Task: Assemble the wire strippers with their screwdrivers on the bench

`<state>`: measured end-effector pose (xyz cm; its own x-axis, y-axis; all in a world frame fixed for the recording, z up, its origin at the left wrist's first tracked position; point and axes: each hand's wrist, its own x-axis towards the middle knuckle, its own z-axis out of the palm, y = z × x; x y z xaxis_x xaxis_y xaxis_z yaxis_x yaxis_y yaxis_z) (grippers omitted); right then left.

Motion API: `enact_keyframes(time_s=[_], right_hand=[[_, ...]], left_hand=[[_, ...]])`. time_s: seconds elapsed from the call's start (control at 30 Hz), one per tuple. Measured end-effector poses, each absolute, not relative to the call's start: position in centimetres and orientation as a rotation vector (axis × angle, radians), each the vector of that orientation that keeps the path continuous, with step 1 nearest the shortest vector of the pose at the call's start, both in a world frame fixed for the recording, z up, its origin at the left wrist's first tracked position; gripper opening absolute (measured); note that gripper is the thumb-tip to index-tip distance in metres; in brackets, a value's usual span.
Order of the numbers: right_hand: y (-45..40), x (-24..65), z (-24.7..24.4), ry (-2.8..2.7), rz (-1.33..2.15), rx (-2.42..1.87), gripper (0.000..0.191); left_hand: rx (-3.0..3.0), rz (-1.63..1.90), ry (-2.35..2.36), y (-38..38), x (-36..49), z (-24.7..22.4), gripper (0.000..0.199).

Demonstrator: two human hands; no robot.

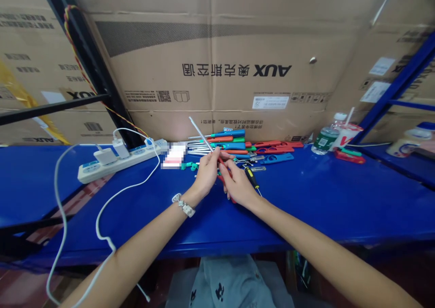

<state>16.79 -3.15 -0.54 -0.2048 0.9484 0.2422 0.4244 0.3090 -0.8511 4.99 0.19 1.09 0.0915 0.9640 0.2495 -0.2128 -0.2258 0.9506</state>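
L hand (207,172) & R hand (240,183): grips both pinching red-handled rod (200,133) over table (306,199), tip far-left, nr tools (235,134).

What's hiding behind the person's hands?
Past the left hand and right hand, coloured-handled tools lie in a pile on the blue table. Both hands cover part of that pile, so I can't see what's there.

On the table (306,203), the pile of tools (238,145) lies just behind the left hand (206,174) and the right hand (239,183), with the power strip (129,160) at its left, the bottle (322,141) and the cup (345,138) at its right, and the cardboard (220,83) standing behind all.
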Motion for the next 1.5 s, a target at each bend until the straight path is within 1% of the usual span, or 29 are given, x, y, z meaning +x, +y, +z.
enact_keyframes(time_s=[0.1, 0.2, 0.27, 0.37, 0.63, 0.77, 0.87, 0.97, 1.07, 1.23, 1.37, 1.43, 1.5], right_hand=[[-3.1, 16.7, -0.8, -1.710, 1.048, -1.143, 0.047], [-2.9, 16.7, -1.1, -1.668, 1.192, -1.141, 0.061], [-2.8, 16.6, -1.3, -1.667, 1.196, -1.113, 0.066], [-2.9, 16.3, -1.4, -1.689, 1.150, -1.061, 0.067], [-3.7, 15.7, -1.2, -1.686, 1.098, -1.053, 0.065], [-3.9, 16.2, -0.9, -1.708, 1.173, -0.963, 0.057], [-4.0, 16.5, -0.8, -1.759, 1.219, -0.892, 0.050], [-4.1, 16.5, -0.9, -1.799, 1.168, -0.908, 0.048], [-4.2, 16.2, -1.2, -1.834, 1.081, -0.916, 0.049], [-4.0, 15.9, -1.6, -1.884, 0.907, -0.904, 0.054], [-3.2, 17.0, -1.5, -1.935, 1.089, -0.942, 0.059], [-2.6, 17.7, -1.4, -1.903, 1.025, -1.020, 0.052], [-2.1, 18.3, -1.3, -1.927, 0.810, -1.155, 0.034]], left_hand=[[1.105, 1.417, 0.765, 0.1, 5.5, 1.7, 0.042], [0.921, 1.439, 0.643, 0.0, 5.3, 2.4, 0.042], [0.826, 1.450, 0.550, 0.0, 5.0, 2.8, 0.045], [0.758, 1.441, 0.447, -0.1, 4.5, 2.9, 0.050], [0.764, 1.374, 0.410, -0.4, 4.2, 3.3, 0.055], [0.747, 1.354, 0.366, -0.4, 4.1, 3.6, 0.055], [0.737, 1.373, 0.363, -0.4, 3.9, 3.6, 0.053], [0.774, 1.382, 0.408, -0.6, 3.7, 3.3, 0.046], [0.750, 1.317, 0.442, -0.8, 3.6, 3.0, 0.039], [0.712, 1.224, 0.370, -1.0, 3.1, 4.0, 0.045], [0.972, 1.114, 0.501, -0.5, 1.6, 5.8, 0.049], [1.217, 1.064, 0.665, 0.0, 0.4, 6.1, 0.050], [1.535, 1.001, 0.876, 0.6, -0.8, 5.8, 0.047]])
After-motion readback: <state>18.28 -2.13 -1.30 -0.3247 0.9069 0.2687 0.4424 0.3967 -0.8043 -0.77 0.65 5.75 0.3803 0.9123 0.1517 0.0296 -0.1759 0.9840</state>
